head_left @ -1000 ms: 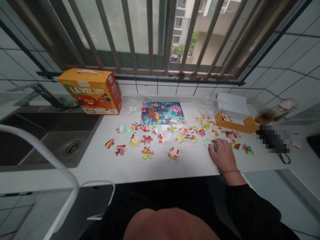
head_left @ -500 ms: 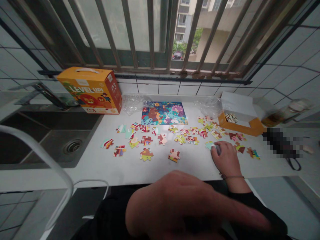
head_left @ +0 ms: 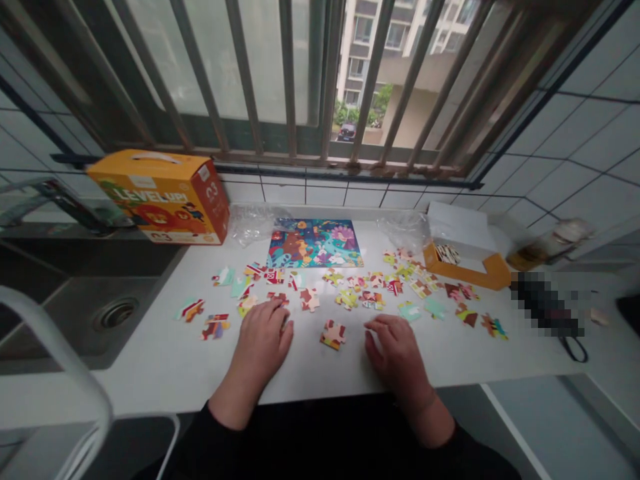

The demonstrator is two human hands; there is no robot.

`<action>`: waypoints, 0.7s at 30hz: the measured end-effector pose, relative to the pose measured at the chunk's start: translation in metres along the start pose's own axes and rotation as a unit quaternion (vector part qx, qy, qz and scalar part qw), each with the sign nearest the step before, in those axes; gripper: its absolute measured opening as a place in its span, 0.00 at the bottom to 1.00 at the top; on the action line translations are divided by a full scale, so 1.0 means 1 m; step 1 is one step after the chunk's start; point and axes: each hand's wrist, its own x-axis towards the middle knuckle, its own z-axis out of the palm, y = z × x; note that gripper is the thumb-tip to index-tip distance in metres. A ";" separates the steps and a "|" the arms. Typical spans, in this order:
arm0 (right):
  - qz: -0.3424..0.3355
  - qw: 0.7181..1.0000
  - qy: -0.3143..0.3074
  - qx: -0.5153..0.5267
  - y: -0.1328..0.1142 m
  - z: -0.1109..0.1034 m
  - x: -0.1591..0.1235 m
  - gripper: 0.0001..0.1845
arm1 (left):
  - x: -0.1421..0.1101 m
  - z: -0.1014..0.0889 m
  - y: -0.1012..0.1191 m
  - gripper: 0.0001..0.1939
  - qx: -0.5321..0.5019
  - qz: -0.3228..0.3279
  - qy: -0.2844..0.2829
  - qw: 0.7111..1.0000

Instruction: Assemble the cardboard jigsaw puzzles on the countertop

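My left hand (head_left: pixel 263 340) rests over the near left puzzle pieces, its fingers stretched forward and the thumb a little apart. It hides whatever lies beneath it. A brown-and-red piece (head_left: pixel 278 298) shows just beyond the fingertips, and a yellow-green piece (head_left: pixel 247 305) lies to their left. My right hand (head_left: pixel 399 347) is low over the counter, fingers loosely bent, thumb apart, with nothing visible in it. Between the hands lies a pink-and-brown cow-patterned piece (head_left: pixel 333 334). Two mint pieces (head_left: pixel 410 311) lie beyond the right hand.
Several puzzle pieces (head_left: pixel 373 300) are scattered across the white counter (head_left: pixel 310 373). Behind them lie a colourful picture sheet (head_left: pixel 315 243) and clear plastic wrap (head_left: pixel 253 225). A yellow box (head_left: pixel 165 200) stands by the sink (head_left: pixel 120 313); an open orange box (head_left: pixel 467 268) holds more pieces at right.
My left hand has come down from close to the camera onto the left pieces. My right hand has moved left and nearer, off the mint piece. The view has shifted slightly.
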 end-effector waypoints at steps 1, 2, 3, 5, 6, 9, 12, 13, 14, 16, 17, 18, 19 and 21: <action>-0.002 1.000 -0.012 0.002 -0.008 0.006 0.002 0.12 | 0.001 -0.001 0.004 0.07 -0.010 0.017 -0.005 1.000; 0.005 1.000 -0.018 -0.004 -0.014 0.011 0.004 0.13 | 0.002 -0.002 0.009 0.07 -0.025 0.040 -0.012 0.999; 0.020 1.000 -0.018 -0.014 -0.018 0.015 0.006 0.16 | 0.002 -0.003 0.014 0.07 -0.041 0.066 -0.023 0.997; 0.060 0.998 -0.001 -0.036 -0.019 0.021 0.008 0.22 | 0.001 -0.003 0.024 0.09 -0.067 0.119 -0.048 0.990; 0.076 0.996 0.010 -0.041 -0.018 0.023 0.009 0.26 | -0.001 -0.002 0.029 0.10 -0.075 0.140 -0.061 0.985; 0.083 0.995 0.024 -0.044 -0.012 0.026 0.009 0.31 | -0.004 0.004 0.044 0.15 -0.089 0.179 -0.089 0.976; 0.076 0.996 0.012 -0.048 -0.010 0.026 0.008 0.25 | -0.005 0.009 0.055 0.18 -0.101 0.192 -0.105 0.971; 0.076 0.996 0.008 -0.047 -0.010 0.025 0.008 0.22 | -0.004 0.010 0.057 0.17 -0.102 0.189 -0.106 0.971; 0.075 0.996 0.004 -0.043 -0.011 0.023 0.008 0.19 | -0.003 0.010 0.058 0.17 -0.099 0.182 -0.104 0.973; 0.073 0.997 -0.004 -0.035 -0.012 0.020 0.009 0.14 | -0.002 0.010 0.058 0.16 -0.087 0.161 -0.092 0.979; 0.073 0.997 -0.008 -0.033 -0.013 0.018 0.010 0.11 | -0.002 0.009 0.057 0.16 -0.079 0.148 -0.082 0.982; 0.073 0.997 -0.012 -0.030 -0.015 0.016 0.011 0.08 | -0.001 0.009 0.056 0.15 -0.069 0.134 -0.072 0.986; 0.071 0.997 -0.017 -0.027 -0.016 0.015 0.012 0.06 | -0.002 0.009 0.055 0.15 -0.057 0.118 -0.061 0.990; 0.059 0.998 -0.037 -0.014 -0.018 0.011 0.014 0.04 | -0.002 0.010 0.053 0.13 -0.029 0.079 -0.040 0.996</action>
